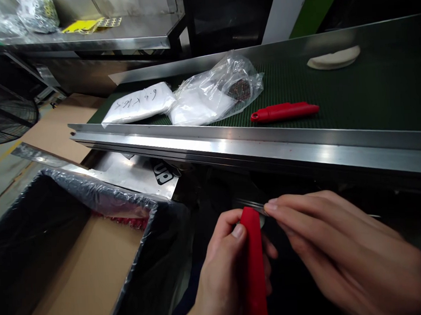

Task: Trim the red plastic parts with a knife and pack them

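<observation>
Head view: our left hand (221, 265) curls closed around a red piece (254, 268) at five o'clock, our right hand (345, 249) pinching a thin metal tool (260, 209) at its top. We judge this piece unfinished; another red part (286, 112) lies unheld on the belt (369, 92) at two o'clock.

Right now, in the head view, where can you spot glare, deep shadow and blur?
Head view: glare streaks the metal rail and glints on the black bin liner; head view: deep shadow lies below the metal rail; head view: the right hand looks soft toward the wrist, while the red piece in the left hand is fairly clear.
</observation>
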Tool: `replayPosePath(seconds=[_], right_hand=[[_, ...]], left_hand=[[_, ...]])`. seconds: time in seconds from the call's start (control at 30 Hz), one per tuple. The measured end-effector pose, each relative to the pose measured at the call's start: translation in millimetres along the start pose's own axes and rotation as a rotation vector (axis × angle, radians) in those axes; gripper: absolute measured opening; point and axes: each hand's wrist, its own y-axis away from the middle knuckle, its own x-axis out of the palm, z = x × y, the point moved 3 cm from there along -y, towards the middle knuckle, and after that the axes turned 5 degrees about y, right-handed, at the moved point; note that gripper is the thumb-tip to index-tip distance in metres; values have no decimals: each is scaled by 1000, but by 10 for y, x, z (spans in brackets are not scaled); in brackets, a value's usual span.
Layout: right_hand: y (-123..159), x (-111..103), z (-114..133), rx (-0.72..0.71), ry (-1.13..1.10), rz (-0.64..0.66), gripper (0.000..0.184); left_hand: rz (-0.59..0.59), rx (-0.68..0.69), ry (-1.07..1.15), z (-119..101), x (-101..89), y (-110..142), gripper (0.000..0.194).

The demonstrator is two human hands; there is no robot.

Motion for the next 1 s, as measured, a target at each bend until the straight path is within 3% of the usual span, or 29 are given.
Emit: replayPosePath(seconds=[0.4, 0.7, 1.0], right_hand=[[92, 20, 20, -56, 55, 24, 36], [232, 32, 85, -53, 5, 59, 39], [259, 53, 222, -1, -7, 49, 44]], left_hand=[[-16, -28, -8, -65, 28, 1, 28], [-91, -89, -3, -123, 57, 22, 23], [-65, -3, -78, -273, 108, -34, 24]])
